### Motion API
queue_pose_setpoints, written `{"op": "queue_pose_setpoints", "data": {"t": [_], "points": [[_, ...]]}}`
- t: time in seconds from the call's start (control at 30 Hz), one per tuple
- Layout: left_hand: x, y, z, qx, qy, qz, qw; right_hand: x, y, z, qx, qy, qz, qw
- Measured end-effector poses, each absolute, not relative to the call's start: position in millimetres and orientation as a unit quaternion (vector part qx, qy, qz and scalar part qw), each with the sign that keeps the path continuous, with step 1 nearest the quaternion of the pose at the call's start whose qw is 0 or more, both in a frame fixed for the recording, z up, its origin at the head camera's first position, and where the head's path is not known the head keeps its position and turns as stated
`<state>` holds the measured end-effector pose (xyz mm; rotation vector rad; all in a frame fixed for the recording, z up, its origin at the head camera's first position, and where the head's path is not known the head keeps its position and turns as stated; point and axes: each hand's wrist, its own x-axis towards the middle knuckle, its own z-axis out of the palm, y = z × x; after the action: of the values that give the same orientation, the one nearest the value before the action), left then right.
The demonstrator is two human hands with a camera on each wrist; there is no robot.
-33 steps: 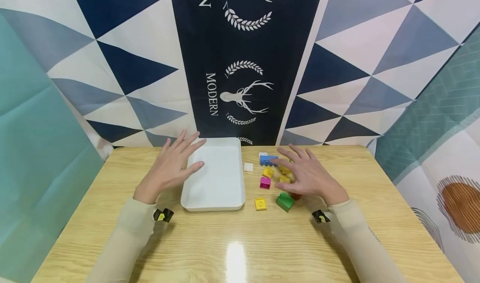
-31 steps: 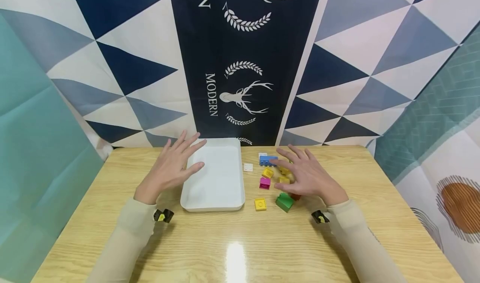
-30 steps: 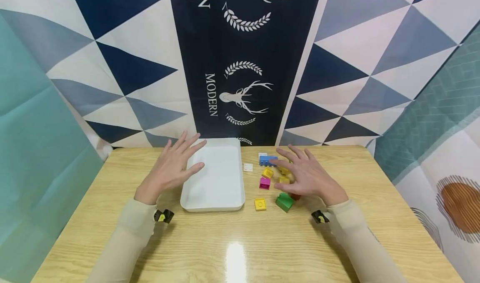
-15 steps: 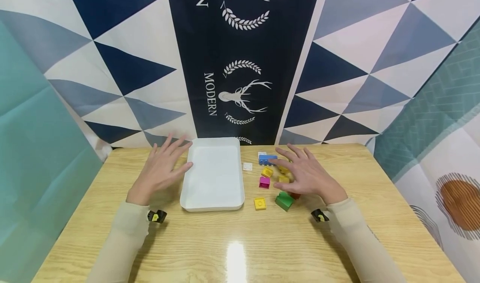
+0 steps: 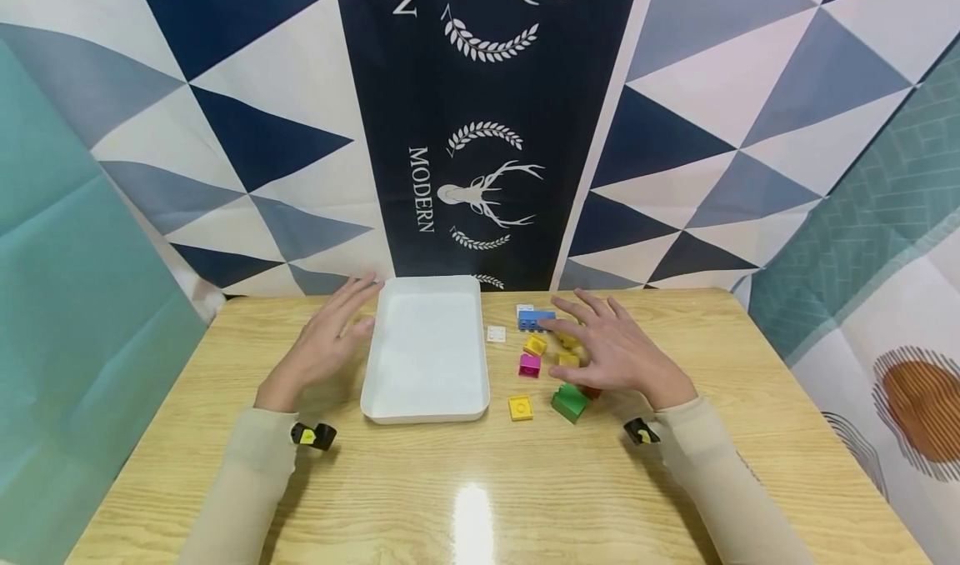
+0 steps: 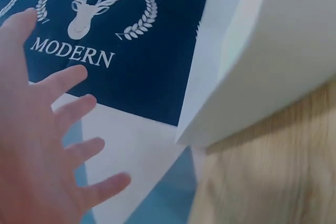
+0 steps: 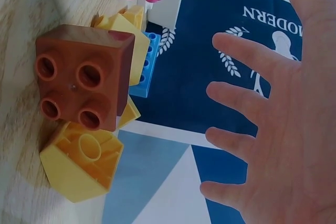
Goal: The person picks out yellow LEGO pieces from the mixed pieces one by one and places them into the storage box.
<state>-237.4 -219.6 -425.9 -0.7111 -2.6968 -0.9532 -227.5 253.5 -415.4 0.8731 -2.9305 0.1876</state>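
Right hand (image 5: 618, 350) has fingers spread, nothing gripped; blocks lie below it and to its left, so it is the nearer of the 2 hands. Brown block (image 7: 79, 77) shows 4 studs in the right wrist view; yellow block (image 7: 79, 174) is next to it, can't tell if they touch. Green block (image 5: 570, 402) sits on the near side of this hand, magenta block (image 5: 529, 366) just off the thumb tip, blue block (image 5: 528, 320) by the fingers, long axis running left-right. 1 flat yellow piece (image 5: 521, 407) lies between green block and white tray (image 5: 427, 357); 1 white plate (image 5: 496, 333) is just beside the tray's right rim. Tray's long axis points forward. Left hand (image 5: 318, 344) also has fingers apart, holds nothing, just left of tray, well apart from blocks. Everything's on the wooden table (image 5: 405, 498). Right hand's line to the blocks looks short, down and leftward.
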Motion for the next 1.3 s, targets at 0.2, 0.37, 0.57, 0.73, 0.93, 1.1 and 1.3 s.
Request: {"op": "queue_pose_setpoints", "data": {"t": [0.2,0.37,0.57,0.73,0.93,1.1,1.3], "points": [[-239,-221,-433,-0.267,-0.835,-0.469,0.106,-228,253,-416,0.287,-0.955,0.062,0.040],[-242,-226,-444,-0.259,-0.809,-0.517,0.107,-227,253,-416,0.286,-0.955,0.064,0.037],[-245,-229,-455,-0.251,-0.800,-0.540,0.069,-227,254,-415,0.286,-0.955,0.068,0.034],[-248,-228,-464,-0.233,-0.801,-0.548,0.052,-227,254,-414,0.286,-0.955,0.068,0.031],[-249,-225,-473,-0.213,-0.793,-0.570,0.033,-228,255,-414,0.283,-0.956,0.067,0.025],[-249,-221,-477,-0.202,-0.786,-0.584,0.016,-228,256,-415,0.281,-0.957,0.068,0.022],[-250,-220,-484,-0.195,-0.799,-0.569,0.019,-228,255,-414,0.282,-0.957,0.071,0.019]]}}
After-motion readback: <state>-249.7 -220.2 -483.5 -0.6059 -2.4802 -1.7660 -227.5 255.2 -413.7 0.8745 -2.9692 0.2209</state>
